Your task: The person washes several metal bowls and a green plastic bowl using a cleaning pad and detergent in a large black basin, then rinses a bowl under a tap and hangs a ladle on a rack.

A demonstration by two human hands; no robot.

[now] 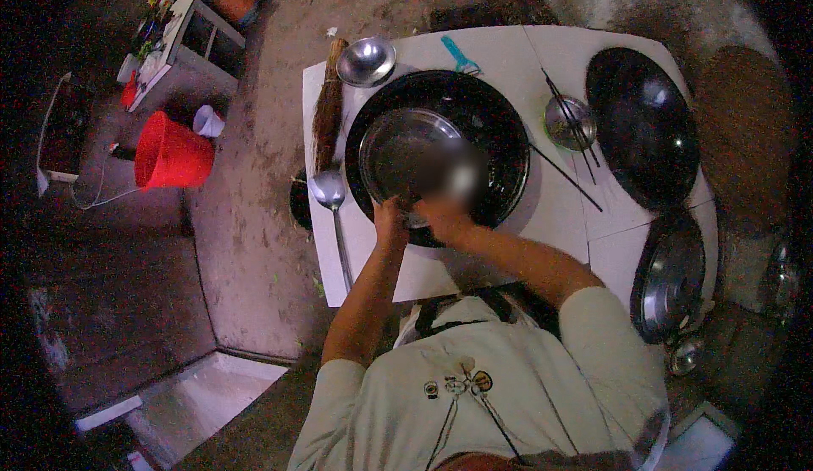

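A large black wok (502,122) stands on the white tabletop in front of me. Within its outline is a round, shiny-rimmed metal basin or lid (394,147); which of these it is, I cannot tell. My left hand (390,222) grips the near rim of this round piece, fingers curled over the edge. Close beside it, my right hand (446,218) reaches over the wok's near side to the same rim. A blurred patch lies just beyond the right hand, so its fingertips and anything in them are hidden.
Left of the wok lie a straw brush (329,115), a metal bowl (366,61) and a ladle (329,190). A teal peeler (458,55) is beyond. To the right, chopsticks (571,119) cross a small bowl (559,127), near a dark pan (641,128) and a lid (670,280). A red bucket (174,153) stands on the floor.
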